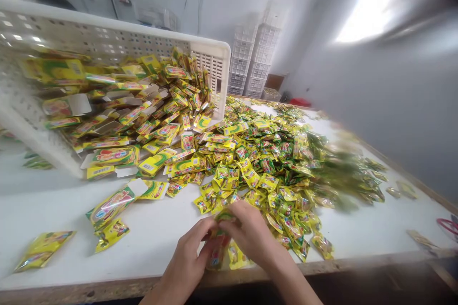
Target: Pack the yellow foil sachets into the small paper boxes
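Note:
Near the table's front edge, my left hand (191,252) and my right hand (246,228) are close together around one small printed candy box (216,253). My left fingers close round its side, while my right fingers pinch its upper end; the fingers partly hide it. A yellow candy packet (236,256) lies just beneath my right hand. Behind the hands spreads a large heap of shiny yellow and green candy packets (266,164). To the left, an open-ended candy box (116,205) lies beside a single packet (111,234).
A white perforated crate (223,81) lies tipped on its side at the left, with many small boxes spilling toward the heap. Another yellow packet (45,250) lies at the front left of the white table (150,252). Stacked crates (250,62) stand by the back wall.

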The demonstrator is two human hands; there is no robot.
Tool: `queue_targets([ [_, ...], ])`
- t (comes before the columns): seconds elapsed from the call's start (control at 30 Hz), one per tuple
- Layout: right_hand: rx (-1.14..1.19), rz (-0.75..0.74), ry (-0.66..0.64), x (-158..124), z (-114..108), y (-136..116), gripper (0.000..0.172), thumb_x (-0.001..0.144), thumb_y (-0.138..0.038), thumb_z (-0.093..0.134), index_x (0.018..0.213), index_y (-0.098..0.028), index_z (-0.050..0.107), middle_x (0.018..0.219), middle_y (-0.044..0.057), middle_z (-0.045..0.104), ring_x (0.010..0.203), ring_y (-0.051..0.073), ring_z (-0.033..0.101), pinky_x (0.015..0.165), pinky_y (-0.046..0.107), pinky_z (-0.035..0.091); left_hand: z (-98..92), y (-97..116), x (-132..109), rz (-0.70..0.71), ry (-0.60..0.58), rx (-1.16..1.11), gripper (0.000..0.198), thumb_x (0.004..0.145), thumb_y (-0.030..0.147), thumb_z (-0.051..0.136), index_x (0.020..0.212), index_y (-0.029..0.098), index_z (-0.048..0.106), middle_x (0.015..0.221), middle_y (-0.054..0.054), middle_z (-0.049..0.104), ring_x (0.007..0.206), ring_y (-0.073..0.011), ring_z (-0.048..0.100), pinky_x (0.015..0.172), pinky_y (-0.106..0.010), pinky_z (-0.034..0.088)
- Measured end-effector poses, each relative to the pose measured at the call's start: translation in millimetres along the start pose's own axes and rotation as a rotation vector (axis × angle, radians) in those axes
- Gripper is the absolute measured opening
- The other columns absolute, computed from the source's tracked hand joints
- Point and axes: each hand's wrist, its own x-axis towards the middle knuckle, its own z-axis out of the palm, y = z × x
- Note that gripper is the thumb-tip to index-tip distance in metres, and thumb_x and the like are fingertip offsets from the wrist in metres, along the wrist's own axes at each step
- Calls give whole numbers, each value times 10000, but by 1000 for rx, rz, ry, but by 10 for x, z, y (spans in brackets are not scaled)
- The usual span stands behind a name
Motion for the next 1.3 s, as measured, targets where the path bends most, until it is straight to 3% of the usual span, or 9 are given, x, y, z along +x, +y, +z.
queue_targets([
  [0.13,-37,-13,-128,21,-114,-158,133,858,-141,641,775,-206,558,782,-12,586,757,159,556,663,248,384,113,-48,-80,-153,136,-132,561,823,404,686,1336,262,509,887,-25,722,804,-200,679,760,-299,562],
  [0.23,-14,-51,-175,20,-183,-223,127,869,-83,589,865,-210,594,899,16,613,829,168,575,701,253,415,139,-73,-76,-245,56,-245,413,763,494,725,1070,220,692,725,-8,691,697,-192,642,664,-281,543],
  [0.33,27,-13,-125,49,-204,-207,190,861,-73,623,969,-229,619,941,9,623,836,164,581,711,259,431,111,-84,-59,-281,-57,-448,356,760,508,728,911,187,710,810,-33,703,762,-205,635,713,-301,530],
  [0.43,28,-76,-49,89,-152,-156,144,806,-100,730,805,-228,664,879,-2,624,877,182,560,762,288,437,88,-113,-60,-307,-78,-557,349,752,455,758,960,181,697,879,-42,703,852,-224,627,758,-304,509],
  [0.57,52,-174,-36,101,-84,-148,116,805,-120,748,794,-224,698,1089,31,625,1089,228,508,923,353,423,86,-149,-83,-267,-49,-572,308,777,382,757,1015,201,685,919,-29,686,891,-213,591,773,-278,477],
  [0.73,85,-90,-86,100,-117,-187,207,780,-52,752,877,-222,686,878,1,632,895,183,547,777,300,444,73,-122,-111,-243,-79,-558,246,818,337,726,1015,196,683,923,-27,670,873,-198,565,766,-269,462],
  [0.9,89,-48,246,83,80,-245,228,703,-1,784,675,-211,698,830,8,615,888,201,508,803,338,414,76,-95,-86,-254,-54,-618,230,782,317,757,969,196,697,946,-35,698,944,-233,593,826,-300,470],
  [1.0,166,-24,340,66,229,-259,272,642,35,802,628,-218,702,872,10,637,944,219,513,827,353,408,73,-76,-69,-274,-6,-664,248,753,321,776,956,196,708,974,-46,717,998,-264,603,859,-326,477],
  [1.3,257,50,279,85,144,-195,248,636,-24,824,618,-254,732,909,4,672,1016,241,527,899,384,393,56,-48,-93,-301,-5,-633,233,758,333,768,938,206,693,940,-22,696,984,-246,600,887,-326,472],
])
